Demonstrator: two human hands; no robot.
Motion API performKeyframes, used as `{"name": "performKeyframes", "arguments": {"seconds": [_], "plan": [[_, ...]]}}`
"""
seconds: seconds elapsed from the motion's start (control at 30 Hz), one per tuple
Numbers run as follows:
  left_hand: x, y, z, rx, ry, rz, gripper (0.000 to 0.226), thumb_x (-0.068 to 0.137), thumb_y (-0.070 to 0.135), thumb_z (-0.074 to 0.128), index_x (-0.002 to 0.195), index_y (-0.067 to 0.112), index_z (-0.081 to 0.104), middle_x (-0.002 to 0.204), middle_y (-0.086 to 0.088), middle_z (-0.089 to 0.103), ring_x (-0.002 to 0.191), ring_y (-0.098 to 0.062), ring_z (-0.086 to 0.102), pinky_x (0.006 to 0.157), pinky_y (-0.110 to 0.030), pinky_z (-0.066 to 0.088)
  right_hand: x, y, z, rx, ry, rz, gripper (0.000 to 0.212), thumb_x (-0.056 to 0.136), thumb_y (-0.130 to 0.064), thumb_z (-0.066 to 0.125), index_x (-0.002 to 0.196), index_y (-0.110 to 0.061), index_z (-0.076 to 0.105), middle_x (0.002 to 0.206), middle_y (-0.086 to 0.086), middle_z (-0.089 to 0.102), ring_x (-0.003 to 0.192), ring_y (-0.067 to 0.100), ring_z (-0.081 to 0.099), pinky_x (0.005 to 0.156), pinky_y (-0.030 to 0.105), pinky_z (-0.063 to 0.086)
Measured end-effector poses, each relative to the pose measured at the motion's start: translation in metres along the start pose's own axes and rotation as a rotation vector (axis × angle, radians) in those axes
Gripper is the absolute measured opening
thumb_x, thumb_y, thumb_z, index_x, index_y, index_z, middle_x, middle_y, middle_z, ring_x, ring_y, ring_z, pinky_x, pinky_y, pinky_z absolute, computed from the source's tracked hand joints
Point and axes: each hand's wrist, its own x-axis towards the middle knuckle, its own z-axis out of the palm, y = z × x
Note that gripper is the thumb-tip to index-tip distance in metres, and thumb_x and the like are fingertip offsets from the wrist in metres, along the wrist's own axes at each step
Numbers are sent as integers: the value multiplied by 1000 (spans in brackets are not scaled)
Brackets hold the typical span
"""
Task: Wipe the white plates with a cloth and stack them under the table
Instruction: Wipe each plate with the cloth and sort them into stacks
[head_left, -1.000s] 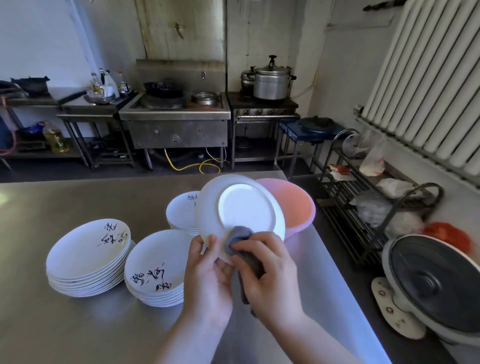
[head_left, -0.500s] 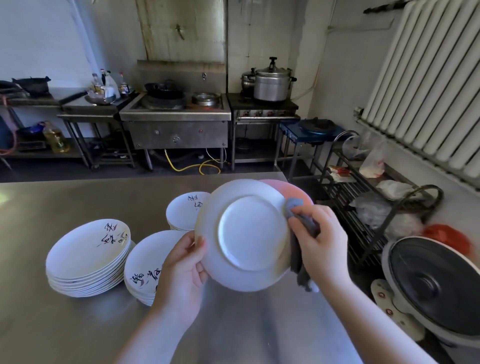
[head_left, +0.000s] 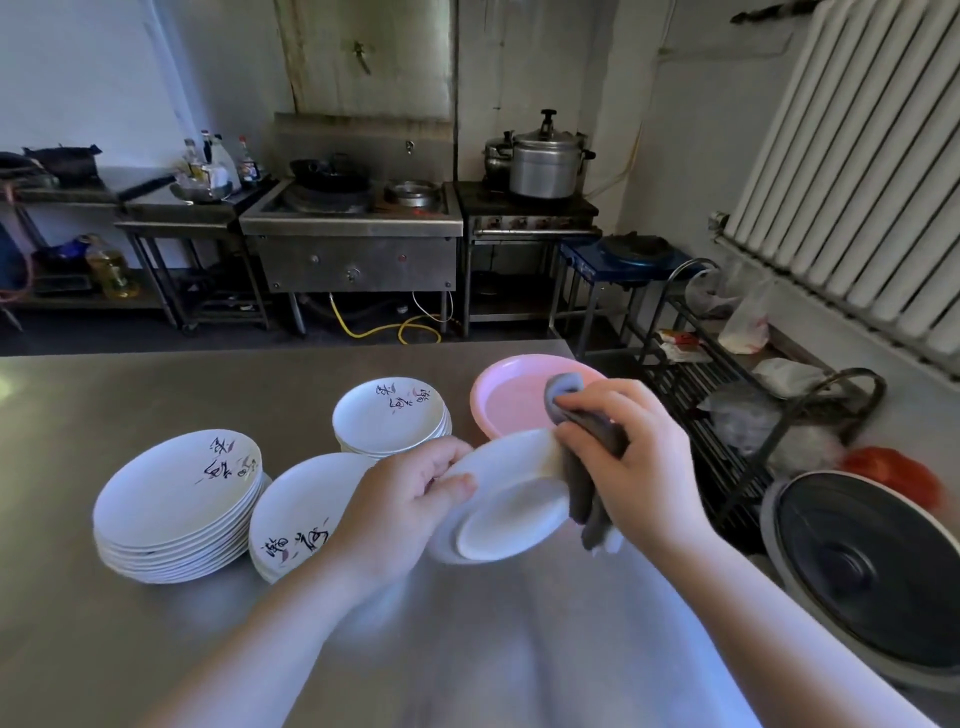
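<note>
Left hand (head_left: 400, 499) pinches the round white plate's (head_left: 506, 501) left rim, underside up; right hand (head_left: 631, 460) grips a grey cloth (head_left: 582, 441) against its right rim.

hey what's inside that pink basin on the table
The pink basin shows a bare, smooth pink inner surface with nothing visibly lying in it. Its near right part is covered by the right hand, the grey cloth and the held plate, so that area cannot be checked.
</note>
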Motion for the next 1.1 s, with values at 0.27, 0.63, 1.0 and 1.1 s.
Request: {"name": "performKeyframes", "arguments": {"seconds": [0.27,0.63,1.0,1.1], "plan": [[7,10,-12,729,-128,245,7,87,45,40,91,43,46,65,24,52,60,-5,46,57,-26,30,-23,16,-12,32,-385,-63,30,74,-21,82,97,-36,71,105,-27,63,103,7,58,90,20,44],[-7,-5,4,316,96,5,30,85,50,65,113,44,54,113,26,57,108,7,50,86,-21,40,-36,24,-7,-185,-293,-404,3,90,-16,66,89,-15,64,92,-18,55,85,14,50,74,23,44],[-30,-14,39,-876,269,-658,38,80,9,71,111,6,48,95,-20,71,80,-39,71,58,-40,60,-70,48,9,-218,-279,-474,10,93,-18,60,93,-11,67,99,-6,61,85,18,52,80,19,43],[-29,-22,45,-856,306,-638,33,86,-4,64,114,4,49,101,-19,72,82,-42,71,63,-37,61,-72,60,8,-174,-345,-406,10,89,-21,66,97,-16,69,102,-11,61,91,14,54,81,19,45]]}}
